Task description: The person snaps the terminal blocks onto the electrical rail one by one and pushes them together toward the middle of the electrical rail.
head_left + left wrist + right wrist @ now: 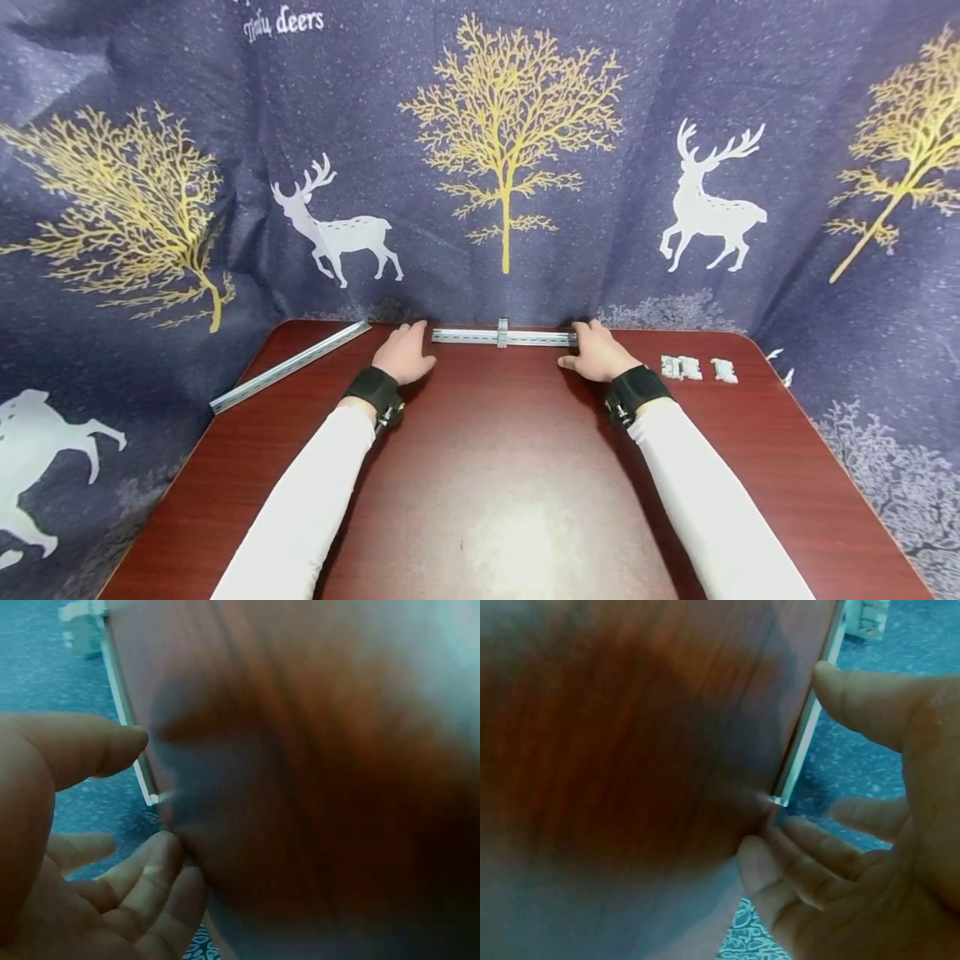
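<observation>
A slotted metal rail (465,337) lies along the table's back edge, with a small grey-white clip-on block (502,332) across its middle. Just off the rail's left end, my left hand (405,354) rests at the table with loosely bent fingers. My right hand (600,352) is at the right end, its thumb (855,697) by the rail's side; whether it touches cannot be told. In the left wrist view the rail's end (152,798) sits between thumb and fingers, none of them wrapped round it.
A second slotted rail (288,367) lies slanted at the table's left. Several small pale blocks (681,367) are on the right, one (724,371) a little apart. Behind the brown table (510,467) hangs a dark blue cloth (555,250) printed with deer and trees.
</observation>
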The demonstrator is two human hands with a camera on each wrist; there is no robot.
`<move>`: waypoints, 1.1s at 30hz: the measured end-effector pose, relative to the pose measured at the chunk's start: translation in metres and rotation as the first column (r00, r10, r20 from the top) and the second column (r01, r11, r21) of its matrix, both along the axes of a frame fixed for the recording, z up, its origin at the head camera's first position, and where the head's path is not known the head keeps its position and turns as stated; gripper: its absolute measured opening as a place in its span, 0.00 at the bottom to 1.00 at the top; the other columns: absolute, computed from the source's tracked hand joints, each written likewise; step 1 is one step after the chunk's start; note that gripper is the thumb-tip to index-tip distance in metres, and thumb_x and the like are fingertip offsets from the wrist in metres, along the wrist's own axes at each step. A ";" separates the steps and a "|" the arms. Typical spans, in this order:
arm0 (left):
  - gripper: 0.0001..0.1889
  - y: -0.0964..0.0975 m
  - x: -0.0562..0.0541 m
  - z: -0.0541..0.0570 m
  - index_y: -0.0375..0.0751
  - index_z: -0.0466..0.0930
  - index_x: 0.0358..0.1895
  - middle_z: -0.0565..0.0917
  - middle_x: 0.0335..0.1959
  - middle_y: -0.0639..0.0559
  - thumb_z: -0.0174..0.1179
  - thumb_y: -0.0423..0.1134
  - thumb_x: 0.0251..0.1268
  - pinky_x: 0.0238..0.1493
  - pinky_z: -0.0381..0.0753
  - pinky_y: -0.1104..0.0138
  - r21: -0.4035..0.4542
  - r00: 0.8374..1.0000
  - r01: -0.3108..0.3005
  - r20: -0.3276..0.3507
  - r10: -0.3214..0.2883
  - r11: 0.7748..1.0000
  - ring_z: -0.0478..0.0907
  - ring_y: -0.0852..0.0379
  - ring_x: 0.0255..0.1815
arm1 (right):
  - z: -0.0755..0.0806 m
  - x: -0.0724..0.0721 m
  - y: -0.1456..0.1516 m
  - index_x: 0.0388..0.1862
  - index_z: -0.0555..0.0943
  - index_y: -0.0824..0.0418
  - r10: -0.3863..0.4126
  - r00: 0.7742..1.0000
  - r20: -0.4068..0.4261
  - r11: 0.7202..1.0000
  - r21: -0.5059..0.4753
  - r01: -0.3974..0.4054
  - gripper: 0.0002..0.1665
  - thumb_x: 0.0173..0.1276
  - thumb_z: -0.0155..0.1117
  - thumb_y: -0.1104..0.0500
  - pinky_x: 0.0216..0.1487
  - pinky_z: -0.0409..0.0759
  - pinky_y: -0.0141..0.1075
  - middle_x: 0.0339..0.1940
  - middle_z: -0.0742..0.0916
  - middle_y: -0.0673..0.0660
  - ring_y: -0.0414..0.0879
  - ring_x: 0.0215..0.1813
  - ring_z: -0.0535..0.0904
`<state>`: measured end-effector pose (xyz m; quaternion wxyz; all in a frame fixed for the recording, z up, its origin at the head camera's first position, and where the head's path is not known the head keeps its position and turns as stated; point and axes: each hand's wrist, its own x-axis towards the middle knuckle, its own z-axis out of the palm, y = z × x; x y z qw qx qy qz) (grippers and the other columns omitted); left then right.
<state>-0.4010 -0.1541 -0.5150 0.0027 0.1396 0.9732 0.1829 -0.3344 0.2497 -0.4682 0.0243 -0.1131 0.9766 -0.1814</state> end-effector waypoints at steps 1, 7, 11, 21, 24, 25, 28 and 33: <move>0.47 -0.003 0.002 -0.004 0.32 0.64 0.84 0.76 0.74 0.27 0.72 0.48 0.67 0.72 0.76 0.38 0.019 1.000 0.004 -0.014 -0.004 1.000 0.73 0.27 0.75 | -0.001 0.003 0.000 0.82 0.65 0.77 0.007 1.000 -0.017 1.000 0.000 -0.007 0.50 0.77 0.75 0.49 0.78 0.69 0.67 0.76 0.71 0.82 0.79 0.78 0.68; 0.48 -0.010 0.041 0.007 0.29 0.61 0.85 0.77 0.71 0.26 0.71 0.51 0.70 0.73 0.75 0.39 0.086 0.998 0.048 -0.055 -0.044 0.995 0.73 0.28 0.74 | -0.003 0.025 -0.001 0.82 0.66 0.75 0.038 0.997 -0.066 0.999 -0.003 -0.039 0.50 0.75 0.77 0.48 0.73 0.74 0.68 0.71 0.75 0.81 0.79 0.73 0.73; 0.45 -0.010 0.069 0.023 0.28 0.62 0.85 0.82 0.66 0.31 0.71 0.47 0.72 0.72 0.77 0.41 0.121 0.998 0.050 -0.045 -0.045 0.991 0.76 0.31 0.71 | 0.000 0.042 -0.004 0.84 0.65 0.75 0.055 0.997 -0.046 0.998 -0.009 -0.056 0.51 0.77 0.76 0.47 0.72 0.74 0.67 0.71 0.75 0.80 0.77 0.73 0.73; 0.43 -0.021 0.099 0.037 0.29 0.65 0.84 0.82 0.64 0.32 0.72 0.45 0.73 0.69 0.80 0.42 0.164 0.998 0.060 -0.039 -0.054 0.985 0.80 0.36 0.68 | -0.002 0.071 -0.015 0.82 0.69 0.72 0.098 0.992 -0.075 0.994 -0.041 -0.102 0.49 0.75 0.78 0.47 0.68 0.77 0.63 0.64 0.77 0.74 0.69 0.65 0.76; 0.42 -0.027 0.104 0.040 0.29 0.66 0.84 0.82 0.63 0.33 0.71 0.46 0.74 0.66 0.81 0.42 0.174 0.997 0.056 -0.056 -0.047 0.983 0.81 0.36 0.66 | -0.004 0.077 -0.018 0.81 0.70 0.72 0.110 0.989 -0.100 0.991 -0.059 -0.116 0.47 0.75 0.78 0.48 0.67 0.78 0.61 0.63 0.78 0.72 0.66 0.63 0.76; 0.42 -0.030 0.105 0.040 0.30 0.66 0.84 0.82 0.63 0.33 0.71 0.46 0.74 0.66 0.81 0.42 0.175 0.997 0.053 -0.060 -0.043 0.983 0.81 0.36 0.66 | -0.005 0.078 -0.019 0.81 0.71 0.72 0.116 0.987 -0.113 0.990 -0.062 -0.124 0.47 0.76 0.77 0.48 0.66 0.78 0.61 0.63 0.78 0.71 0.66 0.63 0.76; 0.42 -0.039 0.107 0.040 0.31 0.66 0.84 0.82 0.64 0.33 0.71 0.46 0.74 0.66 0.81 0.42 0.174 0.998 0.036 -0.062 -0.026 0.984 0.81 0.37 0.66 | -0.007 0.081 -0.021 0.81 0.71 0.72 0.130 0.982 -0.134 0.987 -0.072 -0.141 0.45 0.77 0.76 0.48 0.65 0.78 0.59 0.64 0.78 0.70 0.64 0.63 0.75; 0.40 -0.057 0.107 0.040 0.29 0.66 0.83 0.81 0.65 0.31 0.70 0.45 0.76 0.67 0.80 0.41 0.178 0.997 0.004 -0.074 0.009 0.984 0.80 0.34 0.67 | -0.009 0.084 -0.023 0.81 0.72 0.70 0.140 0.975 -0.170 0.985 -0.073 -0.154 0.43 0.79 0.75 0.48 0.66 0.78 0.59 0.67 0.79 0.70 0.65 0.66 0.75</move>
